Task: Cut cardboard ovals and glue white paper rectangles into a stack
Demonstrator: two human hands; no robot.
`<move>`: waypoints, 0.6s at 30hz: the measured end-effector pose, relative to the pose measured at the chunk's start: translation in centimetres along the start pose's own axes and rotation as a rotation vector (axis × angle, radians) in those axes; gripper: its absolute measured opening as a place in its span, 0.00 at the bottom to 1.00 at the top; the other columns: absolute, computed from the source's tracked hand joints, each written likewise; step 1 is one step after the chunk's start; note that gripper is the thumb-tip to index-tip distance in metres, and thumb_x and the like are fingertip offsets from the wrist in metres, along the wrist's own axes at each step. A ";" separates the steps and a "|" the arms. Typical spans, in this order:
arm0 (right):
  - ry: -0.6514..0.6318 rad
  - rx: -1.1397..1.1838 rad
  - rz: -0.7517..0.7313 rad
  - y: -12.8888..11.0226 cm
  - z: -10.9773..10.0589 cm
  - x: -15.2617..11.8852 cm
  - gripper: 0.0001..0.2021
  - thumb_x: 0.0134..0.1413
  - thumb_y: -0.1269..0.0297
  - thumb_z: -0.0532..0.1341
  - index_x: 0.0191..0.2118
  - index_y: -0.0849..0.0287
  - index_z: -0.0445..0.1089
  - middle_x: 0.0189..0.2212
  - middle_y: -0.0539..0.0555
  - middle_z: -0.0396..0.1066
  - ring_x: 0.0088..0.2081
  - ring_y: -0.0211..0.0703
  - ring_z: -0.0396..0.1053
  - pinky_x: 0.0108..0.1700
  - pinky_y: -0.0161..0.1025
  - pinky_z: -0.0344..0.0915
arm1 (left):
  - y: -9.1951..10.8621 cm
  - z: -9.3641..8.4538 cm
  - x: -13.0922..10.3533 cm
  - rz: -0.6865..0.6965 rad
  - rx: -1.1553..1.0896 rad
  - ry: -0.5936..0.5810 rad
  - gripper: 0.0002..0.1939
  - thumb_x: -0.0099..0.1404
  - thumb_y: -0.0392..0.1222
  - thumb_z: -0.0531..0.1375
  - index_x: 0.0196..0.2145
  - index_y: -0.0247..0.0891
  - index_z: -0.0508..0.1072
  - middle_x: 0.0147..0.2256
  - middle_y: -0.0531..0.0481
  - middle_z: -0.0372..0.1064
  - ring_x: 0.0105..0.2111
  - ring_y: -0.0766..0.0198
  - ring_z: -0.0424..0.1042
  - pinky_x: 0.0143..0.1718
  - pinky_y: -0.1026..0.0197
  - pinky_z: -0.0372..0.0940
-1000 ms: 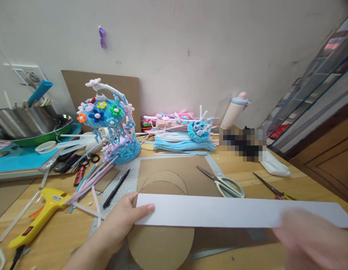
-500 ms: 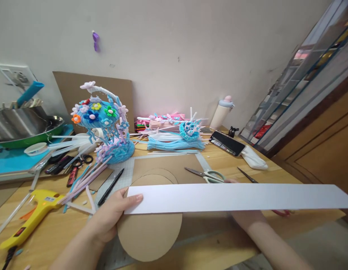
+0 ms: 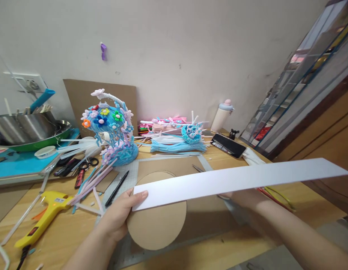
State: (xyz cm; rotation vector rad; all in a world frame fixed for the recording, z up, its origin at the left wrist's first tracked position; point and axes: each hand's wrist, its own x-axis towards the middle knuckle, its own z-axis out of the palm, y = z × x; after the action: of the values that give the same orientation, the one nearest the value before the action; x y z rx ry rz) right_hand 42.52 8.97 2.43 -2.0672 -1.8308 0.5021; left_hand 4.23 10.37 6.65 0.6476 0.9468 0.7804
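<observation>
The left hand [image 3: 122,210] clamps one end of a long, flat white strip [image 3: 232,182] running rightward over the right hand [image 3: 243,198], whose grip near the steel-bladed scissors [image 3: 198,168] is hidden.

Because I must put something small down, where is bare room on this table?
Bare wood shows between the glue gun and left forearm, and between the cutting mat and the table's front edge. Crowded: the back left, around the flowered ornament and metal pot.
</observation>
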 end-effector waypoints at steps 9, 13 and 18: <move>-0.262 -0.116 0.185 -0.6 0.5 0.0 0.11 0.61 0.62 0.59 0.47 0.61 0.68 0.44 0.55 0.70 0.41 0.45 0.71 0.43 0.47 0.70 | -0.1 0.0 0.1 0.012 -0.075 0.088 0.23 0.52 0.37 0.68 0.46 0.31 0.72 0.28 0.41 0.79 0.24 0.53 0.78 0.24 0.58 0.72; -0.254 0.082 0.161 -3.1 -0.3 -3.0 0.06 0.52 0.64 0.62 0.33 0.62 0.69 0.33 0.57 0.73 0.37 0.51 0.71 0.42 0.47 0.67 | 0.0 0.2 0.0 0.023 -0.096 0.109 0.27 0.49 0.38 0.69 0.48 0.33 0.71 0.30 0.41 0.80 0.26 0.51 0.78 0.25 0.58 0.72; -0.441 0.505 0.068 -6.4 0.0 -8.2 0.19 0.44 0.49 0.61 0.35 0.59 0.66 0.37 0.59 0.75 0.39 0.51 0.73 0.39 0.41 0.68 | 0.2 0.5 -0.4 0.021 -0.115 0.122 0.27 0.49 0.40 0.69 0.48 0.32 0.72 0.31 0.39 0.80 0.27 0.48 0.79 0.24 0.56 0.72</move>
State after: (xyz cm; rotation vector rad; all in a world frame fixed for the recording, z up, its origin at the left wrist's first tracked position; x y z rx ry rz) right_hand 36.03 1.58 5.73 -1.7614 -1.6141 1.3717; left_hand 4.50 10.08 7.24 0.5147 0.9989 0.8943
